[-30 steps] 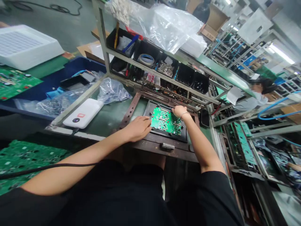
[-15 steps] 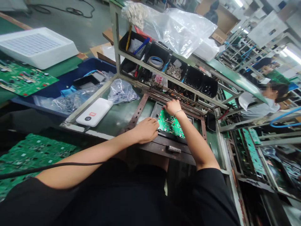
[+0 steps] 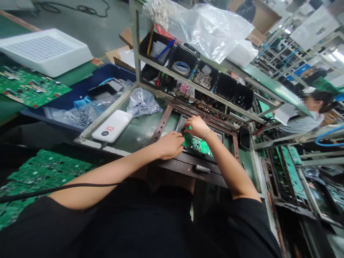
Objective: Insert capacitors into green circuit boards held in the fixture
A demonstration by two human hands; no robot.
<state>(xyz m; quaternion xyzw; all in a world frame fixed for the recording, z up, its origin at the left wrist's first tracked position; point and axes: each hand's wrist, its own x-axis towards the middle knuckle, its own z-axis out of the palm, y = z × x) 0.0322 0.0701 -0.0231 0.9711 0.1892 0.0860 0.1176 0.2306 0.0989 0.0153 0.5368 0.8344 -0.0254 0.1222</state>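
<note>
A green circuit board [image 3: 199,144] with small parts on it lies in a dark frame fixture [image 3: 163,123] on the bench. My left hand [image 3: 171,145] is at the board's left edge, with its fingers curled and pressed against it. Over the upper left part of the board is my right hand [image 3: 197,127], its fingers bent downward in a pinch. What lies between those fingertips is hidden. On the fixture's near bar rests a small dark-and-silver piece [image 3: 201,168].
Behind the fixture stands a metal rack [image 3: 212,94] with black parts bins [image 3: 205,76]. A white power bank [image 3: 113,125] and a plastic bag [image 3: 143,103] lie to the left. More green boards [image 3: 51,168] are stacked lower left. Another person [image 3: 303,114] sits at right.
My right hand has shifted left and toward me, nearer my left hand, and covers more of the board's upper left. My left hand stays at the board's edge. The view has moved slightly.
</note>
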